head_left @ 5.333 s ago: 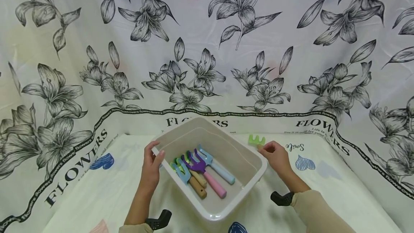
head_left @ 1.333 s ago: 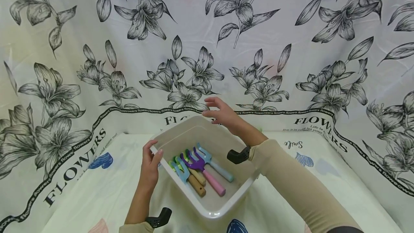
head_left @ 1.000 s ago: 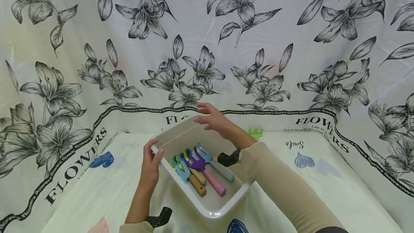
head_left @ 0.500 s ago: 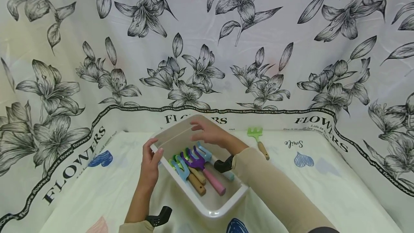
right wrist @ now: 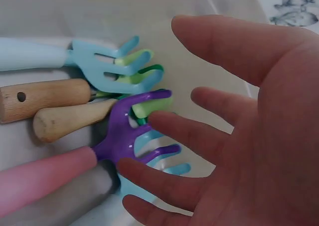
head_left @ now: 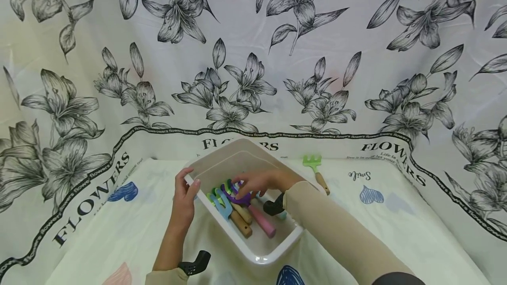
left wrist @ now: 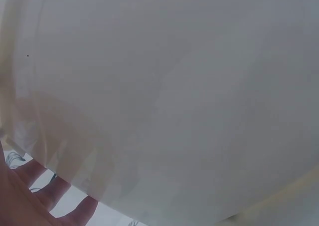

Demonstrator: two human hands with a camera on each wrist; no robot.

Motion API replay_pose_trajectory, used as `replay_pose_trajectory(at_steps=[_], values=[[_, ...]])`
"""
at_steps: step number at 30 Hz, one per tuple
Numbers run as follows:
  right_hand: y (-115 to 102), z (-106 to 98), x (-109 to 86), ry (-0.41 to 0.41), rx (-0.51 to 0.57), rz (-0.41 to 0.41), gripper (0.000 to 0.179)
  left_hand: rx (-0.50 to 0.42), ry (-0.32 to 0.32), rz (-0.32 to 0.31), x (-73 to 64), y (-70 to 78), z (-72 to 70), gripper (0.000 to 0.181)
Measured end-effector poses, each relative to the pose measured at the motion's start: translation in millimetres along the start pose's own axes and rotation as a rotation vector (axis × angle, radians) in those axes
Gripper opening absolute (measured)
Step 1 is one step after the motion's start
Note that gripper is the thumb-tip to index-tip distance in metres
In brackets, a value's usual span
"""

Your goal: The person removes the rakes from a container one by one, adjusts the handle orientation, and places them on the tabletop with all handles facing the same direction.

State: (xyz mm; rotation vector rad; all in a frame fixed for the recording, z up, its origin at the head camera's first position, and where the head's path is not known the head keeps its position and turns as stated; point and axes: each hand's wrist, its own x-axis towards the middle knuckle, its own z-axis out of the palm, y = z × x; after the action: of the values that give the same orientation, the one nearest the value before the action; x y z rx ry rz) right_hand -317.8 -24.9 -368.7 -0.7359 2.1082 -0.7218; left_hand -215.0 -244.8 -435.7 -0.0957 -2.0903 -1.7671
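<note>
One green fork [head_left: 319, 177] lies on the cloth [head_left: 372, 241], right of centre in the frame, while several forks [right wrist: 102, 69], the purple fork [right wrist: 120, 126] among them, lie in the tub [head_left: 261, 259] at lower centre; the work appears partway, with no fork in hand. The left hand [head_left: 185, 197] grips the tub's rim, centre left. The right hand [head_left: 258, 181] is positioned over the purple fork, fingers spread and not closed on anything; contact cannot be told.

Bold "FLOWERS" printed left and right on curtain [head_left: 253, 38]; third "FLOWERS" between them, partly hidden by bin [head_left: 247, 155]. Tiny "flowers" repeated along curtain's black stripe [head_left: 277, 135]. "Smile" on pale sheet [head_left: 380, 221], right; fine print nearby mostly illegible.
</note>
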Motion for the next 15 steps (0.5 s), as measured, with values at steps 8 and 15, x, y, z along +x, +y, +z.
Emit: replay_pose_trajectory(at_steps=[8,15], values=[[4.7,5.8,1.3,-0.079,-0.029,0.124,0.068,-0.018,0.000,0.006,-0.2,3.0,-0.7,0.048],[7.4,11.0,0.4,-0.169,-0.070,0.174,0.063,-0.019,0.006,-0.012,1.5,1.6,0.1,0.045]])
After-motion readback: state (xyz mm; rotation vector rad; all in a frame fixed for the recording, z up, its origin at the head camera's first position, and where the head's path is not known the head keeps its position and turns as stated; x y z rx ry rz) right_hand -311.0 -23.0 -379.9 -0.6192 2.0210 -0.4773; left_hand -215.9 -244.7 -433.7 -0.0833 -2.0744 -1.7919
